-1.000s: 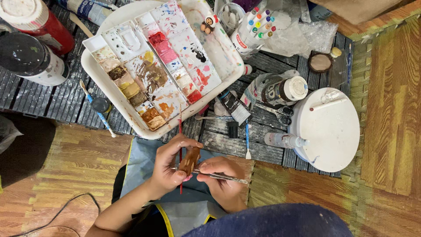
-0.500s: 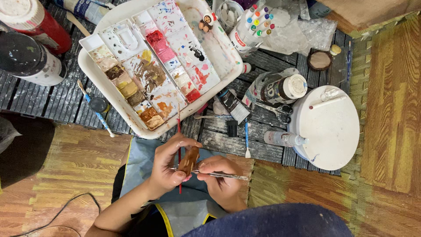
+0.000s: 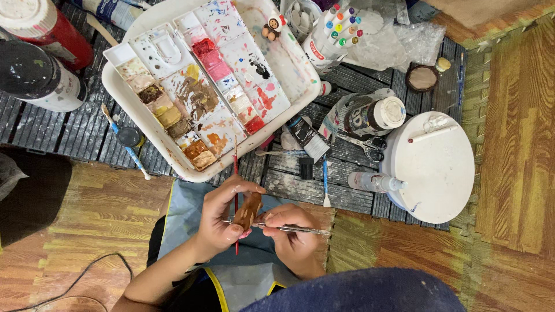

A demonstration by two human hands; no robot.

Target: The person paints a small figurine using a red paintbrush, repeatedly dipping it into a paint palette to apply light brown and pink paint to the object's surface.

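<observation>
Little has moved: both hands keep their hold. Left hand point(image 3: 222, 216) is closed around the brown figure point(image 3: 248, 209) and a red brush point(image 3: 235, 173); right hand point(image 3: 292, 231) pinches a metal tool point(image 3: 289, 229) whose tip meets the figure. Detailing seems underway; next stroke needs a steady tip.

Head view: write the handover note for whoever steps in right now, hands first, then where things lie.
Left hand: grips a small brown figure and a thin red-handled brush upright behind it.
Right hand: holds a metal-handled tool level, tip at the figure.
Paint palette sits in a white tray ahead; a round white lid lies to the right, with a paint tube and scissors between.
Done: figure looks brown all over.
Left: cannot tell; detail is too small.
</observation>
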